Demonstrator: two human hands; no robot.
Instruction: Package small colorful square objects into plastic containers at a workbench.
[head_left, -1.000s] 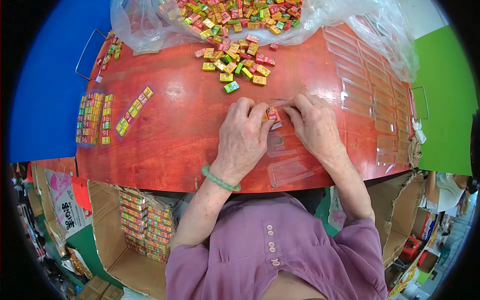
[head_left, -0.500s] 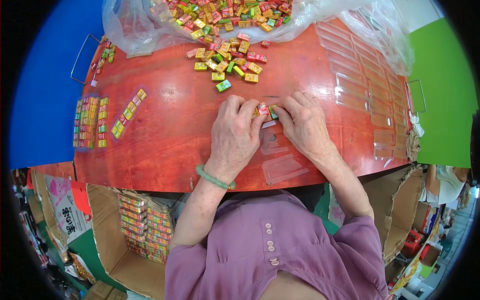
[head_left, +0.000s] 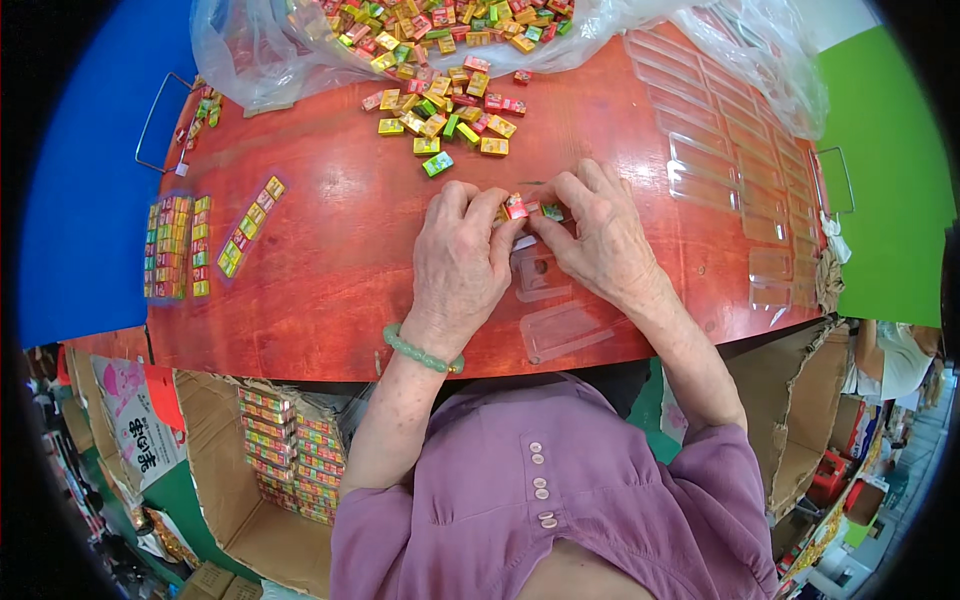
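My left hand (head_left: 462,250), a green bead bracelet (head_left: 423,350) at its wrist, pinches a small red box (head_left: 515,206) between thumb and fingers. Close beside it, my right hand (head_left: 602,225) is closed on a small green box (head_left: 552,212). The two boxes lie near each other between my fingertips, which partly hide them. A small white piece (head_left: 525,243) shows just below. Nearer to me on the red table lie clear plastic trays (head_left: 567,333). Loose small boxes in red, yellow, orange and green (head_left: 437,146) are scattered beyond my hands.
A clear plastic bag (head_left: 250,75) spills many small boxes at the back. Filled strips of boxes (head_left: 252,227) lie at the left. More clear trays (head_left: 705,172) cover the right side. Below the table edge stands a cardboard box (head_left: 225,490) with stacked packs (head_left: 318,465).
My right hand has shifted slightly left and away from me, and its fingers now reach over between the two small boxes. My left hand still pinches the red box. The whole view has shifted a little.
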